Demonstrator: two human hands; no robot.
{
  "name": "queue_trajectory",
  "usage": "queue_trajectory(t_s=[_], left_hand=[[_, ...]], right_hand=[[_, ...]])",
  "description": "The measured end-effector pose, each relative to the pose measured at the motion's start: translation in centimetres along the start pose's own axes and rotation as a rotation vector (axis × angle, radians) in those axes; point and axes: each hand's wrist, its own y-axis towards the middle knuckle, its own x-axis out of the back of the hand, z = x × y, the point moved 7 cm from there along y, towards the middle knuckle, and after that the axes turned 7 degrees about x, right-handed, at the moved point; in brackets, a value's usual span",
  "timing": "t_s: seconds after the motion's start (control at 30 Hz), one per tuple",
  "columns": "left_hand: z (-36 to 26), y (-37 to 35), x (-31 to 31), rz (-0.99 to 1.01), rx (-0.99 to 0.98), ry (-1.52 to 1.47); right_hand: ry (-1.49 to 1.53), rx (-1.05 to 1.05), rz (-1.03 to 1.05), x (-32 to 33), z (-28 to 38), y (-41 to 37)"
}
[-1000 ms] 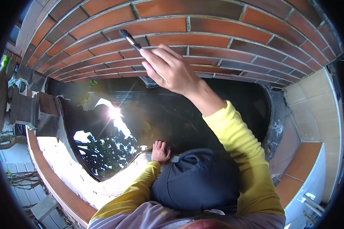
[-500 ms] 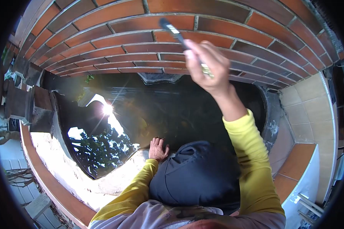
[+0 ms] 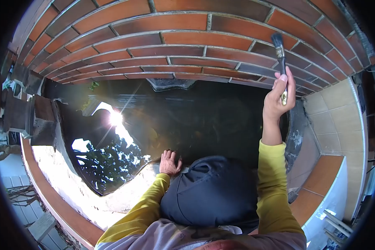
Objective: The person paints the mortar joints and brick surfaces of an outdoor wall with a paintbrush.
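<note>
My right hand (image 3: 280, 92) is closed round the dark handle of a paintbrush (image 3: 281, 56). The brush points up, its dark bristles at the right part of the brick wall (image 3: 179, 23); whether they touch the bricks I cannot tell. My left hand (image 3: 169, 162) rests with its fingers apart on the pale rim (image 3: 125, 193) of a pond, just left of my dark-clothed knee. Dark water (image 3: 187, 116) lies between me and the wall, reflecting the sun and leaves.
A grey stone ledge (image 3: 171, 84) juts from the wall's foot. Beige tiles (image 3: 337, 121) and an orange-topped edge (image 3: 321, 177) stand at the right. A dark stone block (image 3: 43, 118) stands at the left, above an orange border (image 3: 62, 208).
My right hand has moved right with the brush, which has swung from leaning left to nearly upright. My left hand stays on the rim.
</note>
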Motion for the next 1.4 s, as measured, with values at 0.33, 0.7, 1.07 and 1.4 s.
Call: queue_trajectory(t_s=[0.33,0.7,1.07,1.4], left_hand=[[-0.2,-0.2,0.4,-0.013,0.014,-0.022],[0.4,-0.1,-0.6,0.024,-0.003,0.013],[-0.1,-0.4,-0.1,0.007,0.004,-0.001],[0.0,0.1,0.1,-0.029,-0.015,-0.017]], right_hand=[[0.387,0.459,0.473,-17.3,12.2,-5.5],[-0.029,-0.132,0.011,1.1,-3.6,-7.3],[0.522,0.331,0.487,-17.6,6.9,-5.3],[0.298,0.287,0.340,-6.8,3.2,-4.9]])
